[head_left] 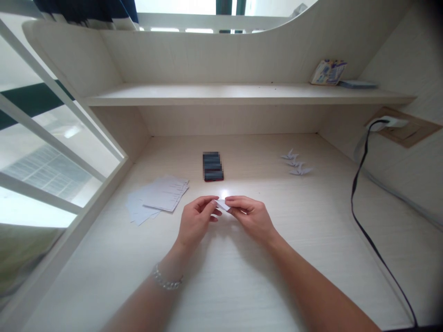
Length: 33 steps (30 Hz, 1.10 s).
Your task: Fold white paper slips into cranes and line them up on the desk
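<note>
In the head view, a dark slab (213,167), phone-like in shape with its face pixelated, lies on the pale wood-grain desk (321,230) and serves as landmark. On the person's side of the slab, just beyond its near end and a little to its right, is a small piece of folded white paper (222,204), held between the two hands. The left hand (195,219) has a narrow grip, thumb and fingers pinching the left end of the paper; a beaded bracelet (166,279) circles that wrist. The right hand (252,216) pinches the right end, its grip equally narrow. The exact folds are too small to tell.

Left of the slab and somewhat nearer the person, white paper sheets (166,193) lie overlapping in a loose fan. Well to the right of the slab stand three white origami cranes (300,171), close together in a slanting row. Farther right than these, a black cable (356,216) runs down from a wall socket (411,131). Beyond the slab and above it, a shelf (207,92) carries a small printed box (328,72) toward its right end.
</note>
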Tool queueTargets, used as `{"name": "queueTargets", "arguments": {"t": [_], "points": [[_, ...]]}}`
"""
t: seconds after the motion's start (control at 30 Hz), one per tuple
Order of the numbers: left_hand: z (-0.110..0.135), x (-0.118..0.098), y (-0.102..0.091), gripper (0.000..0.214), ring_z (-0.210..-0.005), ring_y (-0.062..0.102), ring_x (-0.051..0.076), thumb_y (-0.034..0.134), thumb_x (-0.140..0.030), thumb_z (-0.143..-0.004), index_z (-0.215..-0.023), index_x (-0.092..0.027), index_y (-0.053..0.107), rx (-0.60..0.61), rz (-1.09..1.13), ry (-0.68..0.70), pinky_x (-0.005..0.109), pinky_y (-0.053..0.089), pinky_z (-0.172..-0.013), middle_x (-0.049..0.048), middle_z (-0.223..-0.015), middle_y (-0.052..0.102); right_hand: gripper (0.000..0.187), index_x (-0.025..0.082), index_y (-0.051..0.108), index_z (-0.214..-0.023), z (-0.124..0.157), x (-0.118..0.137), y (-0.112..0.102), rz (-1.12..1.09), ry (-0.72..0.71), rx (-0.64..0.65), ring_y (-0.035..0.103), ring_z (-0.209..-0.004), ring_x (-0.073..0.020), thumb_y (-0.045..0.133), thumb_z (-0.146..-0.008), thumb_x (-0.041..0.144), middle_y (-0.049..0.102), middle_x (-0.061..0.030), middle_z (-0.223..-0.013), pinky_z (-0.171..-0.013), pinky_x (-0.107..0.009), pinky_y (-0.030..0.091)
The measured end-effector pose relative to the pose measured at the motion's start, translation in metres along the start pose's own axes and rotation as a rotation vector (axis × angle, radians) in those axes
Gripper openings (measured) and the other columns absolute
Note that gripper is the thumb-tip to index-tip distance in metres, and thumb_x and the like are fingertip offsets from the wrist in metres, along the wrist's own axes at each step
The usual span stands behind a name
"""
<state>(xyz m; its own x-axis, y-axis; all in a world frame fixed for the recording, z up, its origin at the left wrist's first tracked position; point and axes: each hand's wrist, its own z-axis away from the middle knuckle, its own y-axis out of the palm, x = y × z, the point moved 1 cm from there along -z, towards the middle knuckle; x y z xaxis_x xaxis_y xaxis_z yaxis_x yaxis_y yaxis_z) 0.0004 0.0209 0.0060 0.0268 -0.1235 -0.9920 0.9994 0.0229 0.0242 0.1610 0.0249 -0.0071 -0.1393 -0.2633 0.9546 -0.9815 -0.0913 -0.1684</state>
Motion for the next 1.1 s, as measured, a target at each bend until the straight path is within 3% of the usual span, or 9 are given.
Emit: {"name": "queueTargets", "arguments": {"t": [0.17, 0.33, 0.43, 0.7, 0.93, 1.1], "points": [[-0.002, 0.004, -0.001, 0.027, -0.070, 0.065, 0.017, 0.062, -0.028, -0.074, -0.095, -0.012, 0.064, -0.010, 0.049, 0.027, 0.027, 0.052, -0.063, 0.0070, -0.074, 0.068, 0.023, 0.022, 0.070, -0.098, -0.004, 0.000, -0.003, -0.205, 0.111, -0.001, 0.060, -0.102, -0.0222, 0.064, -0.075, 0.024, 0.065, -0.0075, -0.111, -0.090, -0.036, 0.049], [0.000, 0.005, 0.001, 0.032, -0.068, 0.064, 0.015, 0.063, -0.028, -0.074, -0.103, -0.015, 0.062, 0.047, 0.048, 0.071, 0.027, 0.052, -0.064, 0.0060, -0.077, 0.070, 0.029, 0.016, 0.069, -0.098, -0.007, -0.005, -0.005, -0.312, 0.296, -0.082, 0.065, -0.077, -0.0189, 0.065, -0.074, 0.033, 0.070, -0.0088, -0.093, -0.072, -0.034, 0.054], [0.001, 0.005, 0.002, 0.034, -0.069, 0.064, 0.015, 0.063, -0.029, -0.075, -0.106, -0.015, 0.061, 0.076, 0.009, 0.090, 0.026, 0.051, -0.065, 0.0062, -0.080, 0.070, 0.028, 0.015, 0.069, -0.095, -0.008, -0.007, -0.007, -0.299, 0.303, -0.057, 0.062, -0.065, -0.0151, 0.066, -0.073, 0.033, 0.070, -0.0071, -0.081, -0.063, -0.030, 0.053], [0.000, 0.010, 0.000, 0.040, -0.081, 0.065, 0.019, 0.065, -0.026, -0.074, -0.113, -0.017, 0.058, 0.170, -0.046, 0.169, 0.028, 0.051, -0.071, 0.0089, -0.093, 0.070, 0.027, 0.016, 0.072, -0.091, -0.006, -0.004, -0.006, -0.271, 0.333, 0.078, 0.057, -0.060, -0.0120, 0.067, -0.072, 0.034, 0.065, -0.0032, -0.067, -0.058, -0.026, 0.049], [0.003, 0.006, 0.000, 0.027, -0.079, 0.066, 0.019, 0.072, -0.027, -0.067, -0.091, -0.016, 0.068, 0.151, -0.106, 0.208, 0.027, 0.052, -0.070, 0.0075, -0.089, 0.070, 0.027, 0.016, 0.069, -0.087, -0.005, -0.006, -0.003, -0.410, 0.361, 0.157, 0.058, -0.058, -0.0116, 0.069, -0.070, 0.037, 0.063, -0.0020, -0.064, -0.056, -0.025, 0.048], [0.004, 0.001, 0.001, 0.025, -0.075, 0.066, 0.018, 0.074, -0.026, -0.063, -0.086, -0.016, 0.069, 0.112, -0.080, 0.204, 0.026, 0.053, -0.066, 0.0062, -0.084, 0.071, 0.032, 0.015, 0.069, -0.093, -0.004, -0.010, -0.003, -0.472, 0.368, 0.212, 0.060, -0.062, -0.0127, 0.069, -0.070, 0.038, 0.065, -0.0031, -0.068, -0.062, -0.027, 0.051]]}}
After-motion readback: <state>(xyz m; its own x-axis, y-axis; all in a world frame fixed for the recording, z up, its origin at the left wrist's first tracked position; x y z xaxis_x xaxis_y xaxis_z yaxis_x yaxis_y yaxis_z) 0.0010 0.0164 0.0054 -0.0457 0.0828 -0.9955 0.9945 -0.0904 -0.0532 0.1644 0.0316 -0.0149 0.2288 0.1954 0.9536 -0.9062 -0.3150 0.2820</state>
